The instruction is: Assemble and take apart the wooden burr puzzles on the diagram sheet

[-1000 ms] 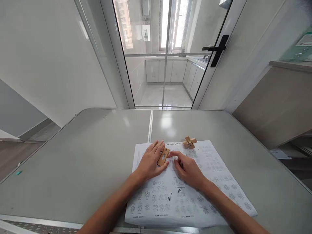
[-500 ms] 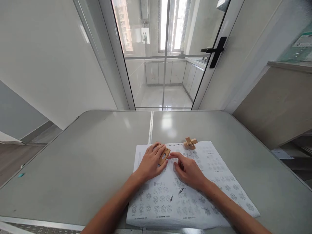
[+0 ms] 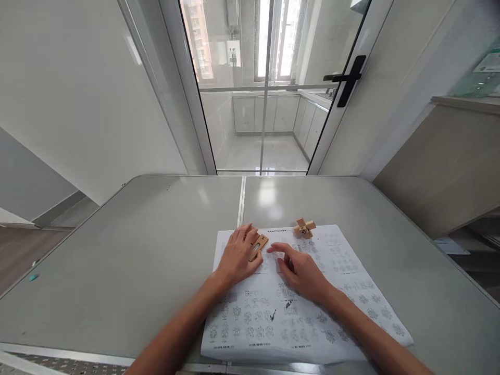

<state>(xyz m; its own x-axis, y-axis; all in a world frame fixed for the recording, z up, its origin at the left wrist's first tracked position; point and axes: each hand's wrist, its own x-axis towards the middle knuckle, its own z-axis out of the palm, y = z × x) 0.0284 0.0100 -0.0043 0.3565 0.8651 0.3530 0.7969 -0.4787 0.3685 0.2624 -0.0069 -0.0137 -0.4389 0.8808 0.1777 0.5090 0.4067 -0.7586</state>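
Note:
A flat wooden puzzle piece (image 3: 259,244) with a slot lies on a printed instruction sheet (image 3: 312,307). My left hand (image 3: 238,256) rests on the piece, fingers stretched flat over its left side. Just to its right is my right hand (image 3: 300,271), forefinger pointing toward the piece and touching the paper, the other fingers curled under. An assembled wooden cross-shaped puzzle (image 3: 304,227) sits at the sheet's far edge, apart from both hands.
The sheet lies on a grey folding table (image 3: 128,245) with a centre seam. A small teal object (image 3: 33,277) sits near the table's left edge. Behind stand a glass door with a black handle (image 3: 347,79) and a counter at the right.
My left hand has slid the wooden piece a little to the left and away from me. My right forefinger stayed close beside it.

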